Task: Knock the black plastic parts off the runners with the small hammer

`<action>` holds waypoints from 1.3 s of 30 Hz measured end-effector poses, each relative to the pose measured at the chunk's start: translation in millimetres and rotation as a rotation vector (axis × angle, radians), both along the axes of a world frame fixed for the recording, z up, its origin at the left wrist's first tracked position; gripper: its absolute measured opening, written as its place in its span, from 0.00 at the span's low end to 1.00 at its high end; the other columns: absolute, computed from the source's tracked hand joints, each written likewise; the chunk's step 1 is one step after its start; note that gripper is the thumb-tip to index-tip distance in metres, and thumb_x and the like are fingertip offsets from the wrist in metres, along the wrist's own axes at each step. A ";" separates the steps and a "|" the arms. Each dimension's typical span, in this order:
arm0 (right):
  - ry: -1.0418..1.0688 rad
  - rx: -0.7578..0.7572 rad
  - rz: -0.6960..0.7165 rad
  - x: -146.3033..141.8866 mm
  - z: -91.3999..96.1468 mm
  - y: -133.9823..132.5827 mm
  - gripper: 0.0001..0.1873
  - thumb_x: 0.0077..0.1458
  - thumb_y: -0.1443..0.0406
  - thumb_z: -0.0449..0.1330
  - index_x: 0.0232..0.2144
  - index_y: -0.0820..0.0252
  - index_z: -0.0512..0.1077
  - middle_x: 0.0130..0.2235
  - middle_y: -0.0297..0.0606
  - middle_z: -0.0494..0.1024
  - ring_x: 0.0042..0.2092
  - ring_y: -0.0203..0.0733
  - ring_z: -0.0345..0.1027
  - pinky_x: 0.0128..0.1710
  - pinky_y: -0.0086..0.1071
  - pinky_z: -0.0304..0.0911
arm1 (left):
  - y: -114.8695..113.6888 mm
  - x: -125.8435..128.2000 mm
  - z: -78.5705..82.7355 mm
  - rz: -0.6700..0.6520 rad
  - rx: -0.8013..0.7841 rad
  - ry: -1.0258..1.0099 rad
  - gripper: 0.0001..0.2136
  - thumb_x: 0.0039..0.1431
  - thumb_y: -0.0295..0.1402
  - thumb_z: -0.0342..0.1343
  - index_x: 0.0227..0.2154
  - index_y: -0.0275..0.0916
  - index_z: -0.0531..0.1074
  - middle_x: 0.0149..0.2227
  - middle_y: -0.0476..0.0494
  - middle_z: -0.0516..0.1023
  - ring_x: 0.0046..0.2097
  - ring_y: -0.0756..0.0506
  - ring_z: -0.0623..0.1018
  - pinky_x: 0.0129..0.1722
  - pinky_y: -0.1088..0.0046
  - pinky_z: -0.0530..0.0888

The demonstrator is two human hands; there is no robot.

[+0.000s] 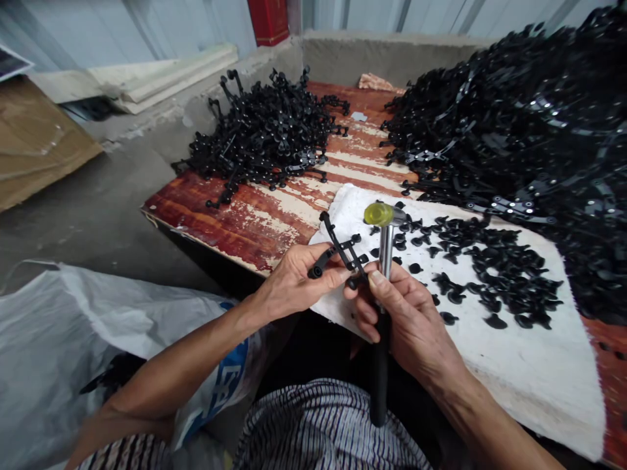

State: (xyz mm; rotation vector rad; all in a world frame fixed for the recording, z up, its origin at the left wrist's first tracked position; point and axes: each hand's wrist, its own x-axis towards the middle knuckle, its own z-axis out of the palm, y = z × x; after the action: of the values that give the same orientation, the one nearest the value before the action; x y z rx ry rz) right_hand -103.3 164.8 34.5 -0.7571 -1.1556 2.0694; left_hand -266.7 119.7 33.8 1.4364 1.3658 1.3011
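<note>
Between my two hands is a black jointed linkage bracket (349,251) with several arms and round ends. My left hand (298,277) pinches it from the left side. My right hand (409,310) is closed around a small hammer (386,251) with a yellow face, a metal neck and a black handle. The hammer stands upright, head at the top. Fingertips of my right hand also touch the lower end of the bracket. Behind the hands, a white cloth (509,365) carries many small black round caps (504,274).
A pile of black linkage brackets (274,127) lies at the back left of the worn red board (230,222). A larger heap of black brackets (529,130) rises at the right. A white sack (88,307) is at the lower left, below a cardboard piece (42,143).
</note>
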 end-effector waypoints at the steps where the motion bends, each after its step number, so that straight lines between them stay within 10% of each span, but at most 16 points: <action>1: 0.005 -0.011 0.010 0.2 0.2 0.3 0.14 0.51 0.56 0.67 0.31 0.58 0.69 0.26 0.32 0.76 0.18 0.27 0.55 0.14 0.21 0.54 | 0.1 -1.5 1.6 -0.007 0.000 0.015 0.04 0.56 0.30 0.58 0.31 0.37 0.77 0.29 0.48 0.80 0.31 0.49 0.78 0.32 0.75 0.74; 10: -0.012 0.003 0.028 0.5 0.1 2.0 0.14 0.55 0.55 0.65 0.30 0.58 0.67 0.25 0.30 0.75 0.19 0.27 0.54 0.14 0.20 0.55 | -0.1 4.3 19.9 -0.011 -0.105 0.045 0.08 0.52 0.31 0.59 0.21 0.35 0.72 0.17 0.55 0.64 0.20 0.56 0.60 0.17 0.80 0.58; 39: -0.071 0.146 -0.044 -3.4 -7.8 -8.7 0.19 0.56 0.50 0.63 0.28 0.58 0.65 0.20 0.24 0.68 0.17 0.25 0.54 0.14 0.19 0.55 | -8.4 35.2 12.4 0.318 -0.208 -0.130 0.05 0.48 0.29 0.55 0.19 0.37 0.69 0.20 0.51 0.73 0.23 0.52 0.73 0.23 0.79 0.70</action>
State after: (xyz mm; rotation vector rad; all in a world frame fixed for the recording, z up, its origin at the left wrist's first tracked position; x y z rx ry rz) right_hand -106.8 156.1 26.7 -0.7830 -1.3014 1.9126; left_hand -231.5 111.3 46.2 1.0072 1.6339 1.3755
